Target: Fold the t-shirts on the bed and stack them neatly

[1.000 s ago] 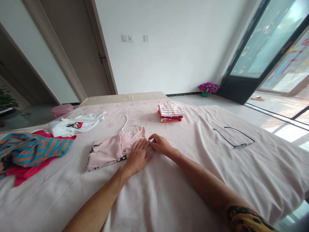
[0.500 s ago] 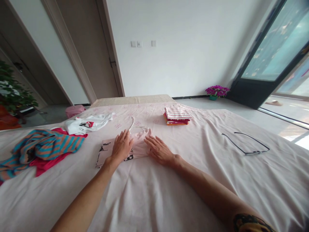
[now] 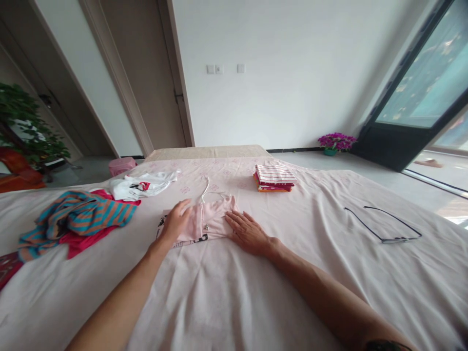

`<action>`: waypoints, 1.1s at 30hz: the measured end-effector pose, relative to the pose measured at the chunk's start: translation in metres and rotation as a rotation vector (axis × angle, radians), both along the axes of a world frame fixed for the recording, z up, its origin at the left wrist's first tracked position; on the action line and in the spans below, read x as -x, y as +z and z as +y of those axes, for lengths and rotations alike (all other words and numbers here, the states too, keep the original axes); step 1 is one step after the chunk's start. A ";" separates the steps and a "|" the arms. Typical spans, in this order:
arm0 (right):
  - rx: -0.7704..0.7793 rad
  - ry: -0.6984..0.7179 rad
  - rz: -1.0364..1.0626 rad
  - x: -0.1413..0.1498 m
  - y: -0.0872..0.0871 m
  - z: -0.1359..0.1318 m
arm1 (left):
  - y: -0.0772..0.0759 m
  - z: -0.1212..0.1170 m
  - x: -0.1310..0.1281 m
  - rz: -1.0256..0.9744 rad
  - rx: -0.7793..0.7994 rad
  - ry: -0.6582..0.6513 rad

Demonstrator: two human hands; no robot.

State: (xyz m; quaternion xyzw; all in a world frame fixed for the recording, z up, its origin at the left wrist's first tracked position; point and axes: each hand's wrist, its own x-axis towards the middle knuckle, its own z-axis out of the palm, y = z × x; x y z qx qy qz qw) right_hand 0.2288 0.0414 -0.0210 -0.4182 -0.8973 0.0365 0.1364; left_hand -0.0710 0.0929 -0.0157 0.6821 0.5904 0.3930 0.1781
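A pink garment with black print and a white drawstring lies folded on the bed. Over its left part rests my left hand, fingers stretched out and slightly blurred, thumb apart, with black print showing beside it. My right hand lies flat on the garment's right end, its fingers extended. Neither hand is closed around the cloth. Between them, a small metallic-looking detail and a folded edge of the garment are visible.
Left of my hands lie a striped blue-and-orange garment, red cloth and a white shirt. A folded clothes stack sits beyond my right hand. Eyeglasses rest on the pink sheet at right.
My left hand has slid left across the garment, uncovering its middle and the folded edge there. My right hand stays on the right end. The whole view has shifted slightly.
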 end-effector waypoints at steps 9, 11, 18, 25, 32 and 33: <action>0.071 0.004 -0.003 -0.003 0.008 -0.001 | -0.007 -0.026 0.098 -0.240 0.429 0.319; 0.111 -0.004 0.001 -0.003 0.016 0.002 | 0.003 -0.035 0.090 -0.362 0.554 0.184; -0.013 0.045 0.097 0.045 0.050 0.016 | 0.029 -0.057 0.059 -0.601 0.561 -0.019; -0.016 0.085 0.066 0.114 0.004 0.020 | 0.033 -0.061 0.052 -0.767 0.440 -0.007; 0.107 0.134 0.203 0.103 0.009 0.026 | 0.075 -0.058 0.016 -0.730 0.364 -0.003; 0.157 0.143 0.294 0.099 0.015 0.029 | 0.081 -0.056 0.007 -0.724 0.343 -0.016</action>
